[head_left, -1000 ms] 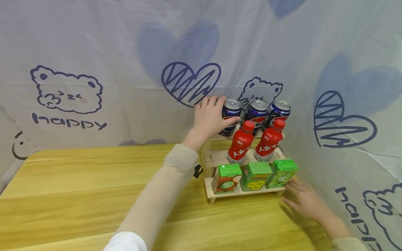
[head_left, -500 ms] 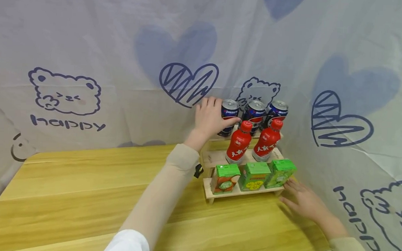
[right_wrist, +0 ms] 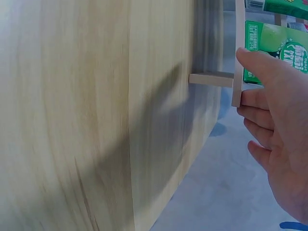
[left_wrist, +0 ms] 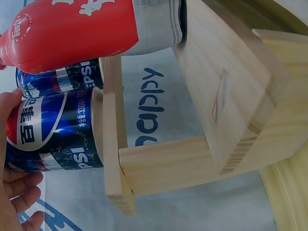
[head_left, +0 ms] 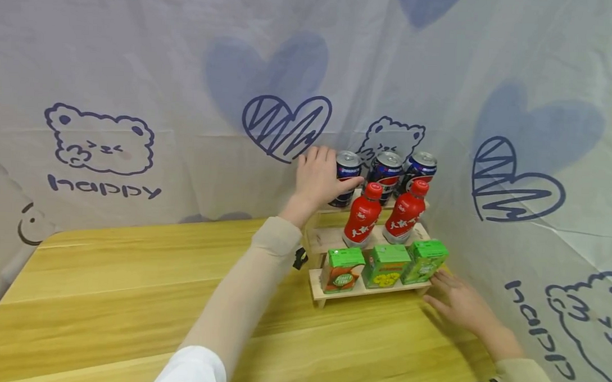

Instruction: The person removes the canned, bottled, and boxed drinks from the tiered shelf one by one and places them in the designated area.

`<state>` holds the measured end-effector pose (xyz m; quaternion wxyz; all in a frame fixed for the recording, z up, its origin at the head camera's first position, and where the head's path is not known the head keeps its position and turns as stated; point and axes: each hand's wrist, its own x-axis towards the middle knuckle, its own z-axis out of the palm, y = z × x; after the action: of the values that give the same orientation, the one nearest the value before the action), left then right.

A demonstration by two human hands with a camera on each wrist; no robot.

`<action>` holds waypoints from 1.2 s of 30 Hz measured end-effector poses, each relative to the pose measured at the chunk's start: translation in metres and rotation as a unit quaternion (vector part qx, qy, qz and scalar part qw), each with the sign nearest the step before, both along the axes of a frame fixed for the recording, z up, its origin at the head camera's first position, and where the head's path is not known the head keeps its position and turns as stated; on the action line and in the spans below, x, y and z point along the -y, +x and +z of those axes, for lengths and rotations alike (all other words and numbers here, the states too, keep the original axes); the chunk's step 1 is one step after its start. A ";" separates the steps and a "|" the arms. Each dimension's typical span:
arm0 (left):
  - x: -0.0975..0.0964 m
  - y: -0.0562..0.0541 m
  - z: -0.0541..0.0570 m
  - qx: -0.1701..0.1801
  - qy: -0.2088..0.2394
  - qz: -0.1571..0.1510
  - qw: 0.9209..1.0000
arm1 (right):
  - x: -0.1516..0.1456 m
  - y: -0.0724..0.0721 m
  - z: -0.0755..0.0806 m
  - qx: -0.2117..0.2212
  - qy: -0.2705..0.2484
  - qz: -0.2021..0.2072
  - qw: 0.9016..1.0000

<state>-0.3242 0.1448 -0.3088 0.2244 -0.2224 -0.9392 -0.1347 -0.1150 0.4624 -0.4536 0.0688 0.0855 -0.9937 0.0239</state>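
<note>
My left hand (head_left: 317, 179) grips the leftmost blue Pepsi can (head_left: 350, 172) on the top tier of a wooden stepped rack (head_left: 328, 237). In the left wrist view, the thumb lies on one side of that can (left_wrist: 57, 130) and curled fingers (left_wrist: 24, 197) on the other; its base sits on the board. At the rack's lower right corner is my right hand (head_left: 461, 306). The right wrist view has its thumb at the board's front edge, beside a green juice box (right_wrist: 269, 45), and its bent fingers (right_wrist: 257, 113) against the board's end.
Two more Pepsi cans (head_left: 385, 174) share the top tier. Two red bottles (head_left: 363, 218) stand on the middle tier, three juice boxes (head_left: 388, 267) on the bottom one. Printed cloth (head_left: 199, 58) hangs behind and right of the wooden table (head_left: 130, 297).
The head view has shifted slightly, so the scene sits a little further left. Both hands keep their places on the can and the rack.
</note>
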 end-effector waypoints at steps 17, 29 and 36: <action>0.027 0.012 0.002 -0.043 0.002 0.003 0.999 | 0.003 0.005 0.007 0.009 -0.002 0.006 1.000; 0.063 0.036 0.009 -0.137 0.045 -0.025 0.989 | 0.002 0.007 0.007 0.011 -0.015 0.011 1.000; 0.086 0.050 0.012 -0.184 0.069 -0.045 0.979 | -0.004 0.005 0.005 0.018 -0.013 0.011 1.000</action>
<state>-0.2747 0.0591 -0.2964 0.4017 -0.2697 -0.8592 -0.1662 -0.1100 0.4660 -0.4491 0.0516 0.0948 -0.9934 0.0386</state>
